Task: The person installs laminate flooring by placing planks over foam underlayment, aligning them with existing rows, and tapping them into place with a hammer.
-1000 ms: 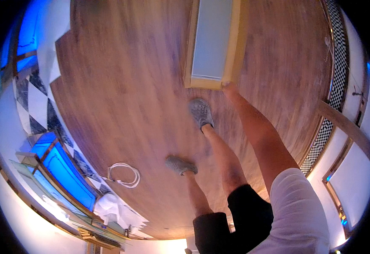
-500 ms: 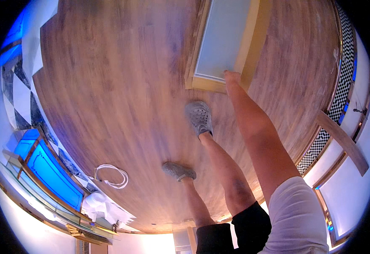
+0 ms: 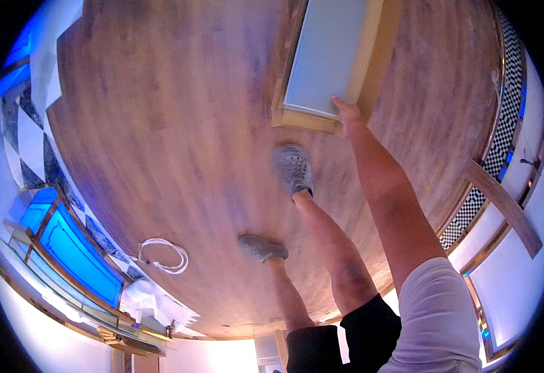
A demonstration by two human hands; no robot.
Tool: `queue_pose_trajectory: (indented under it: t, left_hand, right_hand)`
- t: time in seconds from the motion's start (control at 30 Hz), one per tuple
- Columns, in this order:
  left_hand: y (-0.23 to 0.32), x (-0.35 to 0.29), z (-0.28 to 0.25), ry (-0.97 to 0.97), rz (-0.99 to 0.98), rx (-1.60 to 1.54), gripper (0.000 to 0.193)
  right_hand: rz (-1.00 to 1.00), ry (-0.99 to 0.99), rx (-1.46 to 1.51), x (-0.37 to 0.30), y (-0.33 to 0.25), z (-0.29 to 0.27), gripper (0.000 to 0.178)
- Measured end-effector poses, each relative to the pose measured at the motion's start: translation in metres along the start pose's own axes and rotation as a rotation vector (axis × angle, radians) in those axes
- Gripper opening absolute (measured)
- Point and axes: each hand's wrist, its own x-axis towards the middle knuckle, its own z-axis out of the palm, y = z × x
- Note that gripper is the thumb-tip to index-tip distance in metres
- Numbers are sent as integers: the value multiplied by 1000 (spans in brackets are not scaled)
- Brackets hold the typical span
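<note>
My right arm reaches out from the lower right. At its end my right hand (image 3: pixel 348 112) grips the near right corner of a shallow wooden-framed panel (image 3: pixel 327 56). The frame is light wood, and its inner face is smooth and pale blue-grey. The thumb lies over the rim at the corner; the other fingers are hidden behind the wood. Beyond the top of the picture the panel's far end is cut off. My left hand is out of view.
Below the panel, my feet in grey clogs (image 3: pixel 292 168) stand on the wood-look floor (image 3: pixel 160 124). A coiled white cable (image 3: pixel 164 255) lies at the lower left, near a blue-lit cabinet (image 3: pixel 80 256). A wooden plank (image 3: pixel 505 208) leans out at the right, beside a black-and-white checkered strip (image 3: pixel 509 81).
The near end of the panel has moved slightly up the picture. My right hand has shifted a little right and up with it, keeping its grip. My feet stay in place.
</note>
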Motion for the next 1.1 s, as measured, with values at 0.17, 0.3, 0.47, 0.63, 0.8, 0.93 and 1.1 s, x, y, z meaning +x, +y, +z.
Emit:
queue_pose_trajectory:
  t: [0.17, 0.3, 0.47, 0.63, 0.8, 0.93, 1.1]
  left_hand:
    - [1, 0, 9, -21, -8, 9, 38]
    - [3, 5, 14, -10, 10, -29, 38]
    - [4, 11, 27, -60, -10, -13, 38]
    - [-1, 13, 27, -61, -14, -7, 37]
    - [-4, 4, 10, -55, -26, 31, 37]
    - [-4, -8, -9, -74, -45, 96, 37]
    - [-7, -47, -78, -64, -95, 255, 37]
  right_hand:
    - [-25, 87, 7, -20, -8, -7, 76]
    - [-55, 57, -121, -31, -24, 12, 77]
    - [-24, 184, -199, -17, -5, 11, 76]
    - [10, 199, -316, -43, -34, 21, 77]
    - [73, 213, -254, -62, -45, 25, 76]
    - [59, 190, -117, -34, -15, 32, 68]
    - [102, -19, 111, -33, 4, 48, 47]
